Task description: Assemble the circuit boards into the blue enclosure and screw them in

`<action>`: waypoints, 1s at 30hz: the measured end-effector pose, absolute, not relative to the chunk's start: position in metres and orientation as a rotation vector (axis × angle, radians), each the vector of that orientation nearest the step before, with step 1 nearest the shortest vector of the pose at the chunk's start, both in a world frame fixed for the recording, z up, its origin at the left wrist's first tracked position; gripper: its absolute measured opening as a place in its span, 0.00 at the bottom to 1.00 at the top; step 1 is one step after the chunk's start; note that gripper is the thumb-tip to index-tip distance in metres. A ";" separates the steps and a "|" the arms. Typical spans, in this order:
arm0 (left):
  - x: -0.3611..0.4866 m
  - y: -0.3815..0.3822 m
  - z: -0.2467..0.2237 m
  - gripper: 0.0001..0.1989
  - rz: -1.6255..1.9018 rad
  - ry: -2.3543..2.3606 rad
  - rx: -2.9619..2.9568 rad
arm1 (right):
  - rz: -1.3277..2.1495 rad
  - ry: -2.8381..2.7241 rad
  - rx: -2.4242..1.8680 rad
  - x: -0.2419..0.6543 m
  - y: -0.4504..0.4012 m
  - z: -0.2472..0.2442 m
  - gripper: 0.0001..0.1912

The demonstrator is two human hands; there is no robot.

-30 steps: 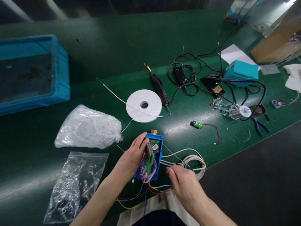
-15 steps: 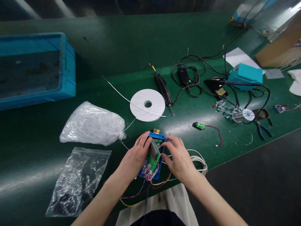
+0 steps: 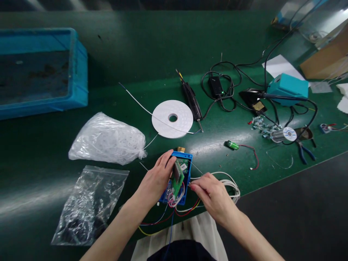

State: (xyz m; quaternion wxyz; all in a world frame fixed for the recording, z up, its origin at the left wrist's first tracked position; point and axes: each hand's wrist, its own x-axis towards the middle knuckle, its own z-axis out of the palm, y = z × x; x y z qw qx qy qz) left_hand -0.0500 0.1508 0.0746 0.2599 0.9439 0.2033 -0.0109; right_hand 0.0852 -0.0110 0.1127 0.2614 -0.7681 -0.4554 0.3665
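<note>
A blue enclosure (image 3: 181, 155) sits open at the near edge of the green bench (image 3: 130, 43), a brass fitting (image 3: 181, 149) at its far end. Inside, a labelled circuit board (image 3: 186, 162) lies toward the far end, and a second green board (image 3: 177, 186) stands tilted above a bundle of thin wires (image 3: 171, 202). The left hand (image 3: 157, 177) lies along the enclosure's left side, fingers at its far corner and by the tilted board; whether it grips either, I cannot tell. The right hand (image 3: 213, 192) has thumb and forefinger pinched together beside the right wall; whether something small is between them is unclear.

Left of these, a knotted clear bag (image 3: 106, 139) bulges with whitish pieces, a zip bag (image 3: 89, 206) holds dark contents too indistinct to identify, and a blue crate (image 3: 79, 72) shows a stained, dark bottom.
</note>
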 end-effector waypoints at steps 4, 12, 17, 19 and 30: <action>-0.049 0.150 0.072 0.22 -0.041 0.541 2.567 | 1.257 -1.113 -2.193 0.089 -0.002 0.109 0.27; -0.049 0.147 0.072 0.25 0.020 0.555 2.553 | 0.829 -1.291 -2.590 0.080 0.020 0.119 0.04; -0.048 0.145 0.073 0.28 0.029 0.574 2.501 | 0.484 -1.635 -2.402 0.082 0.034 0.117 0.17; -0.049 0.145 0.073 0.31 0.028 0.593 2.426 | 0.422 -1.709 -2.372 0.082 0.036 0.113 0.21; -0.066 0.130 0.063 0.25 0.314 0.962 1.570 | 0.235 -1.865 -2.337 0.079 0.039 0.092 0.19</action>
